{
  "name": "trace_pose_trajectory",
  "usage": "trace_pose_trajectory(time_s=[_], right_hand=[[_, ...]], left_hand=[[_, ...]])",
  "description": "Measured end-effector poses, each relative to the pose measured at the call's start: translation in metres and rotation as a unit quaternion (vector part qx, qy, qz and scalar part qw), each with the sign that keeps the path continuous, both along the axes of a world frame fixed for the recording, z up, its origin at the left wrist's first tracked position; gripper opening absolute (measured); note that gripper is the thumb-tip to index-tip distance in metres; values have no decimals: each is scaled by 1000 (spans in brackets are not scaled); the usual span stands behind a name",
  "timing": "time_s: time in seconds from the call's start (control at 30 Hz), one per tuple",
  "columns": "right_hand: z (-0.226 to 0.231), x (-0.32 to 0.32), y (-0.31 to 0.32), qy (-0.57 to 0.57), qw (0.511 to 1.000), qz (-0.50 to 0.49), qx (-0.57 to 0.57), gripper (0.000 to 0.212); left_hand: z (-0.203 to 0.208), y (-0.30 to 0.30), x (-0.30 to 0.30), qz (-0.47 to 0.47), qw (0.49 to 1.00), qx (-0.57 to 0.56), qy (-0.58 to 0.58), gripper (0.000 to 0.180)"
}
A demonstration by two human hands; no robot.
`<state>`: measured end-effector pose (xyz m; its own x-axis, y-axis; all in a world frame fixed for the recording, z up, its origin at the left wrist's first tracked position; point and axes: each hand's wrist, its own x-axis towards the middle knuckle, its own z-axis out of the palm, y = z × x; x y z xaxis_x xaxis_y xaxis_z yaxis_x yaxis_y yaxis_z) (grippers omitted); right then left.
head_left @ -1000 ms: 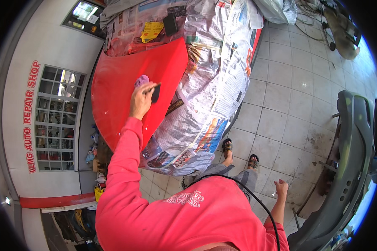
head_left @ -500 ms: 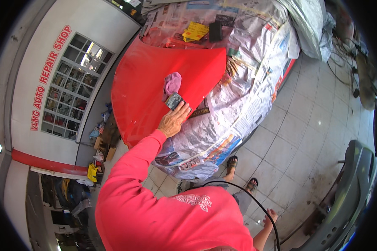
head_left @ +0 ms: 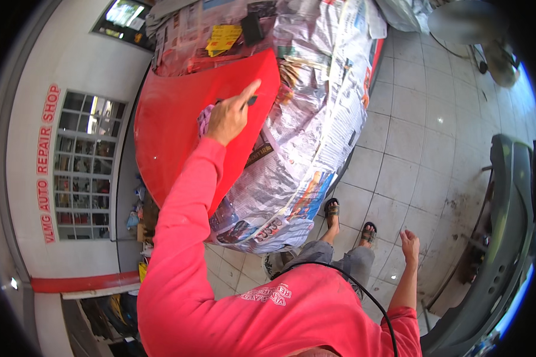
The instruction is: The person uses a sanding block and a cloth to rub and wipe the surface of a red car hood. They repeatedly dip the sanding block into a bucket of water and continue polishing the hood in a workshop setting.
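Observation:
My left hand (head_left: 227, 119) is over a glossy red car panel (head_left: 173, 113), its index finger stretched out toward the panel's pointed far corner. The other fingers are closed around a small dark block (head_left: 252, 100), which mostly hides behind the hand. A pink cloth (head_left: 203, 121) lies on the panel just left of my wrist, partly covered by it. My right hand (head_left: 410, 245) hangs low at my right side, above the floor, away from the car. Its fingers are curled and nothing shows in them.
Newspaper sheets (head_left: 304, 149) cover the car body around the panel. Yellow sheets (head_left: 223, 39) and a black block (head_left: 252, 28) rest on it farther off. A grey bumper (head_left: 506, 238) stands at the right. A black cable (head_left: 372, 293) crosses in front of my body.
My left hand has moved farther up along the panel with the block, past the pink cloth, and its index finger now points out. The view has shifted; more of my right forearm shows.

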<state>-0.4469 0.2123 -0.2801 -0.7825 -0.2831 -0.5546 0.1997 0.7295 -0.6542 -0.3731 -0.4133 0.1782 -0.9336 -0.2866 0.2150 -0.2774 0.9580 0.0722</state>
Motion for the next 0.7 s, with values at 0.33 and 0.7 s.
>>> trace_pose_trajectory(time_s=[0.33,0.7], right_hand=[[-6,89,42,-88,993,-61,54,58],[-19,101,46,-110,986,-124,-23,58]], left_hand=[[-88,-34,17,-26,974,-211,-81,85],[-104,-45,-17,-12,952,-276,-129,99]])
